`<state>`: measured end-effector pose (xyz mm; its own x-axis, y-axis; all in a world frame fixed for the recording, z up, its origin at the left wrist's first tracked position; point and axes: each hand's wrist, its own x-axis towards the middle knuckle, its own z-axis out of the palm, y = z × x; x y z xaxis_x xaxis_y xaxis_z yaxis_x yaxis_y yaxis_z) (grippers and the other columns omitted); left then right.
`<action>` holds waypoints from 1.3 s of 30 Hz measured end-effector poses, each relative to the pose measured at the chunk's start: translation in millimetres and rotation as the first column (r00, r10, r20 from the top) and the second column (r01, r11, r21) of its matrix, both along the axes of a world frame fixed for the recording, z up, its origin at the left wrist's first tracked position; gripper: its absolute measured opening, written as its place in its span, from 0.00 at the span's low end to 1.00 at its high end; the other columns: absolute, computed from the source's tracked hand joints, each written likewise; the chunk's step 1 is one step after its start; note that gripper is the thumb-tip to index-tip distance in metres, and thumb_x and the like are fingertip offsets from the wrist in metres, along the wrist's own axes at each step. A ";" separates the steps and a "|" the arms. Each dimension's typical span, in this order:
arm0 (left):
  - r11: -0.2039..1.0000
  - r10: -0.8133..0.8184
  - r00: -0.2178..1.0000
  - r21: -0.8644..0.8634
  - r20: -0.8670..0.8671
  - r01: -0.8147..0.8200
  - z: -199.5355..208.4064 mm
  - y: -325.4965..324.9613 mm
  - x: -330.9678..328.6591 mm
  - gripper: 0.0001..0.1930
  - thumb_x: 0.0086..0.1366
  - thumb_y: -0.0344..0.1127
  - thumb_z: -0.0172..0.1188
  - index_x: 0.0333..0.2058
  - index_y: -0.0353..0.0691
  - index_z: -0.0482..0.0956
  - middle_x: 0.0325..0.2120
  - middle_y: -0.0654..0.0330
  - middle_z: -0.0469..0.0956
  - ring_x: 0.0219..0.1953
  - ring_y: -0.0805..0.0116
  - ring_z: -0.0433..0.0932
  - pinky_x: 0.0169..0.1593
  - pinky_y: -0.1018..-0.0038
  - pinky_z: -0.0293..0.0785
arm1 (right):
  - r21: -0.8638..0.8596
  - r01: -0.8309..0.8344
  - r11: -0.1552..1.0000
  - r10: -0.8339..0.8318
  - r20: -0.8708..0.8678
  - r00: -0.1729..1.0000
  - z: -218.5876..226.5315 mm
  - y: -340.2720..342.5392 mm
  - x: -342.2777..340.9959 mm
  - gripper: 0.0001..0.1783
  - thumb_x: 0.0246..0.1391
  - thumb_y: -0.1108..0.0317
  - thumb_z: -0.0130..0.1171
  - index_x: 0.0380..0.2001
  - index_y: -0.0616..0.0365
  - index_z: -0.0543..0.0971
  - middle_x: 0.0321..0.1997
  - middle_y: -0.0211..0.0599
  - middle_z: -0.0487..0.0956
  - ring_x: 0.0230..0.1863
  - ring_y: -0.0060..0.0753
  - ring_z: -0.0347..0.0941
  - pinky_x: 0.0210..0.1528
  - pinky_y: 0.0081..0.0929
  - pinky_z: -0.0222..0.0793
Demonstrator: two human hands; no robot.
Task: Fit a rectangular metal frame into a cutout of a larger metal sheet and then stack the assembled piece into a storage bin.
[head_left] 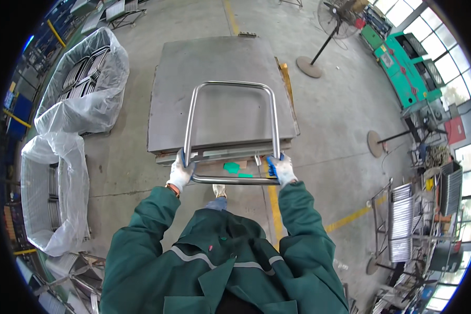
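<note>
A bent metal tube frame (233,83), shiny and roughly rectangular with rounded corners, is held out in front of my body. My left hand (180,174), in a white glove with blue on the palm side, is closed around its left side near the lower corner. On the opposite side my right hand (283,170), gloved the same way, grips the tube near the lower right corner. Beyond and beneath the frame lies a low stack of large grey metal sheets (175,68). Parts of both hands' fingers are hidden behind the tube.
Two bins lined with clear plastic (118,57) stand at left; the farther holds several bent tube frames (83,73). A pedestal fan (310,67) is at the far right, near a green machine (403,68). A rack of metal tubes (401,222) stands at right. Yellow lines (348,220) cross the floor.
</note>
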<state>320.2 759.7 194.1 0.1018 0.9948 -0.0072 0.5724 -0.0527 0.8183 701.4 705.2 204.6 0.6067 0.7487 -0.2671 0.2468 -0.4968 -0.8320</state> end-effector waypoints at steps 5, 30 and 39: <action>0.977 0.174 0.976 0.144 -0.129 -0.155 -13.3 83.0 -3.4 0.27 0.52 0.34 0.59 0.53 0.37 0.67 0.34 0.49 0.75 0.32 0.47 0.76 0.38 0.62 0.74 | -0.184 -0.212 0.960 0.274 0.449 0.851 3.2 122.0 -14.9 0.13 0.49 0.66 0.61 0.38 0.61 0.76 0.24 0.36 0.76 0.20 0.28 0.71 0.23 0.23 0.70; 0.973 0.138 0.789 0.232 -0.599 0.006 -27.1 337.1 17.2 0.40 0.59 0.49 0.53 0.64 0.33 0.49 0.55 0.40 0.63 0.47 0.39 0.70 0.48 0.48 0.68 | -0.320 -0.315 0.894 0.286 -0.136 0.949 8.6 249.0 27.0 0.26 0.41 0.55 0.70 0.37 0.66 0.77 0.29 0.38 0.80 0.28 0.31 0.75 0.34 0.25 0.72; 0.988 0.129 0.644 0.151 -0.754 -0.021 -34.4 457.4 33.1 0.37 0.63 0.54 0.46 0.65 0.41 0.50 0.52 0.41 0.69 0.48 0.39 0.72 0.49 0.51 0.71 | -0.378 -0.417 0.827 0.398 -0.130 0.908 7.6 254.0 38.6 0.29 0.37 0.55 0.73 0.38 0.64 0.76 0.32 0.39 0.80 0.32 0.31 0.76 0.37 0.27 0.73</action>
